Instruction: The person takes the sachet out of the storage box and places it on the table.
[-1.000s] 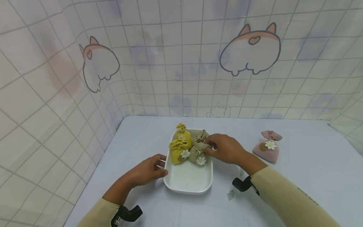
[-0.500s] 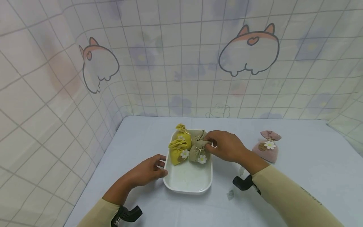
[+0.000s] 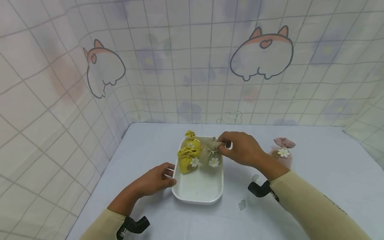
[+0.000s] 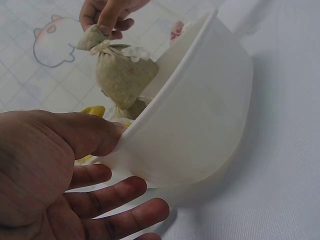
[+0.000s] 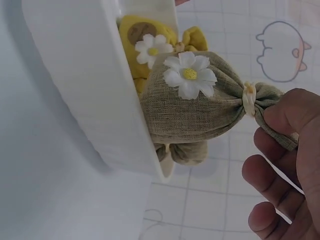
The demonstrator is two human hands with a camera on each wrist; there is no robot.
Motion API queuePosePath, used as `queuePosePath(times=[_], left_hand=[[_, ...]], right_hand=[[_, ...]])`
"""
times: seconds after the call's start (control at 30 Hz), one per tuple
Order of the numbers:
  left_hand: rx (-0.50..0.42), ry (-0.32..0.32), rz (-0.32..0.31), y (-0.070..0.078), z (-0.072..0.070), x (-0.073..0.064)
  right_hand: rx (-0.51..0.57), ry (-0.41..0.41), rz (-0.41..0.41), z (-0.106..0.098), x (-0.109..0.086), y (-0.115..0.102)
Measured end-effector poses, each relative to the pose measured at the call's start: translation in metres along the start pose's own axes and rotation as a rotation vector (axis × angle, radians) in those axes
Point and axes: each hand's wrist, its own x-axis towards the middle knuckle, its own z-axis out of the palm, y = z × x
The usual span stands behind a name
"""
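My right hand (image 3: pixel 244 150) pinches the gathered neck of a grey-green fabric sachet (image 5: pixel 195 117) with a white flower, between thumb and forefinger. The sachet hangs tilted at the right side of a white tray (image 3: pixel 198 188), its body raised above the rim in the left wrist view. A second grey-green sachet (image 5: pixel 190 153) is mostly hidden behind it. My left hand (image 3: pixel 154 180) holds the tray's left rim, thumb over the edge and fingers spread outside. Two yellow sachets, one nearer (image 3: pixel 185 163) and one farther (image 3: pixel 194 146), sit in the tray's back left.
A pink sachet (image 3: pixel 283 156) with a white flower lies on the table to the right, partly behind the right hand. Small translucent scraps (image 3: pixel 242 204) lie right of the tray. A patterned curtain (image 3: pixel 186 66) stands behind the table.
My right hand has moved up and away, lifting the grey-green sachet by its neck so it covers the one behind. The left hand stays at the tray's rim.
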Motion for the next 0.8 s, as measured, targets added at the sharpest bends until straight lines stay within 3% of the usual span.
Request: queuePosePath(times=[0.3, 0.8], left_hand=[[0.006, 0.003, -0.002, 0.001, 0.001, -0.001], [0.012, 0.013, -0.015, 0.001, 0.001, -0.001]], right_hand=[[0.000, 0.039, 0.036, -0.016, -0.005, 0.000], [-0.052, 0.057, 0.119, -0.039, -0.018, 0.027]])
